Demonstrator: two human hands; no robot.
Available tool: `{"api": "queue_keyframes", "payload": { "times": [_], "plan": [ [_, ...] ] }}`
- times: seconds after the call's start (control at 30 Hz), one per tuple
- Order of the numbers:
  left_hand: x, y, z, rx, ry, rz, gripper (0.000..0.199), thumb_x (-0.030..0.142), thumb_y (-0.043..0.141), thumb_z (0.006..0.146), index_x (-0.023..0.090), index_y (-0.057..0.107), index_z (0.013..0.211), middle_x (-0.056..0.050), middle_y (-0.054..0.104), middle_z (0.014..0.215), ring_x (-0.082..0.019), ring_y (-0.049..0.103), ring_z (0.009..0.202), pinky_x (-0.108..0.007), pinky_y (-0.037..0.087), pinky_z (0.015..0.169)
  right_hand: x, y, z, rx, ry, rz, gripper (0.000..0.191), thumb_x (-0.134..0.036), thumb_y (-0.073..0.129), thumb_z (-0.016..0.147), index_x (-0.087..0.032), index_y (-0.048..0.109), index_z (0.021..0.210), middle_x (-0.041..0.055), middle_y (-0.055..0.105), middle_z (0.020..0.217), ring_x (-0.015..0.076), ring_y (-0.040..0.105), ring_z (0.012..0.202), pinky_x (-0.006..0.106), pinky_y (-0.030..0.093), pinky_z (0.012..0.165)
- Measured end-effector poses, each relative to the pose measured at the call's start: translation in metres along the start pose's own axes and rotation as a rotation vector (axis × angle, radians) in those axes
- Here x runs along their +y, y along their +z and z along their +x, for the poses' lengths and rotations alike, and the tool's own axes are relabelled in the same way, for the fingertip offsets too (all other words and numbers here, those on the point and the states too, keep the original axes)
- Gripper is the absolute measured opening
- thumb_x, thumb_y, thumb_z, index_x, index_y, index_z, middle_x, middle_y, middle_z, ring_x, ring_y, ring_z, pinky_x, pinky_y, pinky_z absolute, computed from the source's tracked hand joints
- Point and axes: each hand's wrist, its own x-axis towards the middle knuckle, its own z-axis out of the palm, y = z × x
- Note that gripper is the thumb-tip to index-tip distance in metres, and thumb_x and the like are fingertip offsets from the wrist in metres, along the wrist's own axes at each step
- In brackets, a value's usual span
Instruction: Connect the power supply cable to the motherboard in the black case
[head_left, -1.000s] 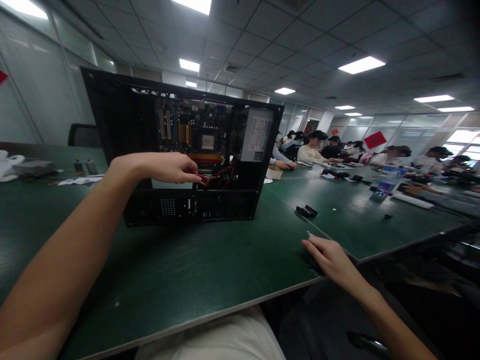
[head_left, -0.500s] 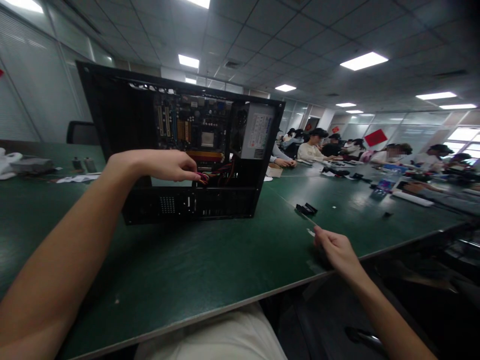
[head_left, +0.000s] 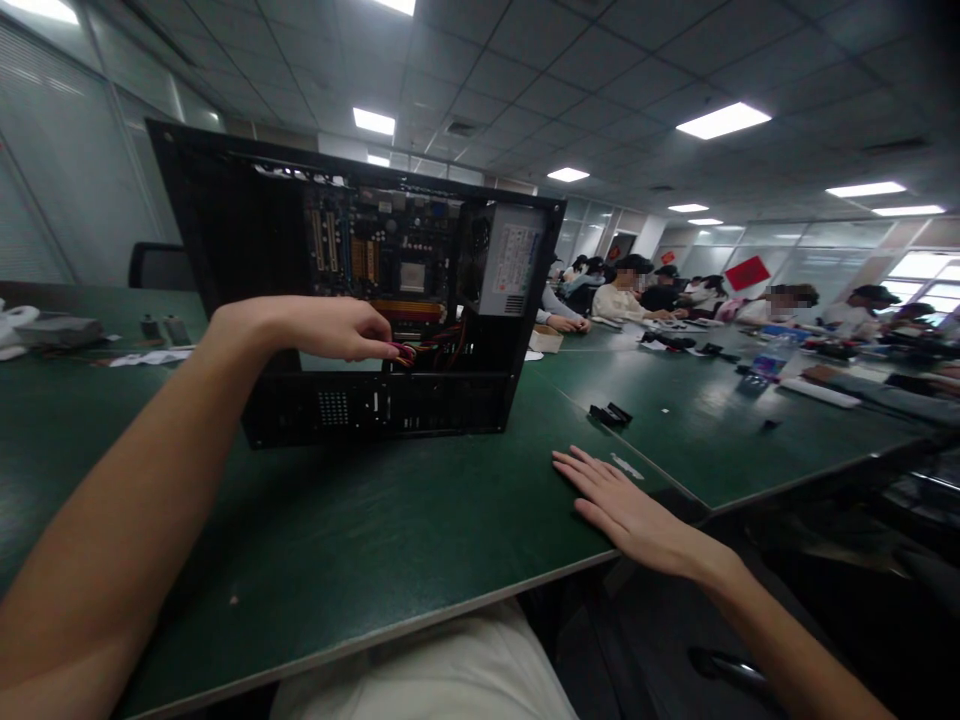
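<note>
An open black computer case [head_left: 450, 405] stands upright on the green table [head_left: 420, 520]. Inside it are a motherboard [head_left: 360, 225] and, at the upper right, a silver power supply [head_left: 512, 265]. My left hand [head_left: 322, 328] reaches into the case, its fingers pinched round a bundle of thin coloured power cables [head_left: 405, 354]. The cables run right, toward the power supply. My right hand [head_left: 626, 508] lies flat on the table near the front edge, fingers stretched out, holding nothing. A pale torn strip [head_left: 626, 466] lies just beyond it.
Small black parts [head_left: 611, 414] lie right of the case. A small cardboard box [head_left: 547, 340] stands behind it, and a clear bottle [head_left: 765, 365] is farther right. A grey box [head_left: 60, 330] sits at the far left. Several people work along the table's far side.
My right hand has moved left from the table seam and opened from a closed grip to lie flat. My left hand keeps its pinch on the cables.
</note>
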Motion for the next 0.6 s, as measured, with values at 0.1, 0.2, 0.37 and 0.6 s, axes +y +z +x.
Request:
{"api": "queue_keyframes", "payload": {
  "times": [0.1, 0.2, 0.37, 0.6],
  "plan": [
    [0.001, -0.001, -0.001, 0.002, -0.001, 0.006, 0.075, 0.079, 0.053, 0.092, 0.022, 0.080, 0.133, -0.013, 0.079, 0.121, -0.030, 0.070, 0.109, -0.035, 0.050, 0.096, 0.002, -0.002, 0.005, -0.076, -0.025, 0.012, 0.070, -0.061, 0.032, 0.113, -0.024, 0.043, 0.172, 0.0131, 0.031, 0.179, 0.0349, 0.022, 0.168, 0.067, 0.021, 0.134],
    [0.002, -0.003, -0.001, 0.001, -0.005, 0.000, 0.077, 0.079, 0.053, 0.092, 0.021, 0.079, 0.136, -0.014, 0.078, 0.123, -0.032, 0.070, 0.111, -0.035, 0.050, 0.097, 0.009, -0.006, 0.008, -0.103, -0.015, 0.084, 0.074, -0.067, 0.031, 0.112, -0.026, 0.040, 0.173, 0.0111, 0.027, 0.180, 0.0343, 0.019, 0.169, 0.066, 0.017, 0.135],
    [-0.004, -0.004, 0.002, -0.008, -0.006, -0.013, 0.078, 0.080, 0.057, 0.089, 0.022, 0.080, 0.135, -0.014, 0.078, 0.125, -0.034, 0.069, 0.113, -0.036, 0.050, 0.097, 0.023, -0.022, 0.017, -0.074, 0.015, 0.512, 0.089, -0.077, 0.006, 0.109, -0.025, 0.043, 0.172, 0.0112, 0.038, 0.177, 0.0269, 0.037, 0.163, 0.049, 0.034, 0.133],
    [-0.002, -0.005, -0.003, -0.051, 0.060, -0.014, 0.059, 0.068, 0.068, 0.086, 0.023, 0.083, 0.121, -0.012, 0.080, 0.113, -0.030, 0.071, 0.100, -0.034, 0.052, 0.087, -0.049, -0.087, 0.060, 0.063, -0.240, 0.382, 0.058, -0.066, 0.046, 0.111, -0.020, 0.078, 0.127, 0.0134, 0.078, 0.129, 0.0297, 0.072, 0.124, 0.048, 0.053, 0.116]
  ]
}}
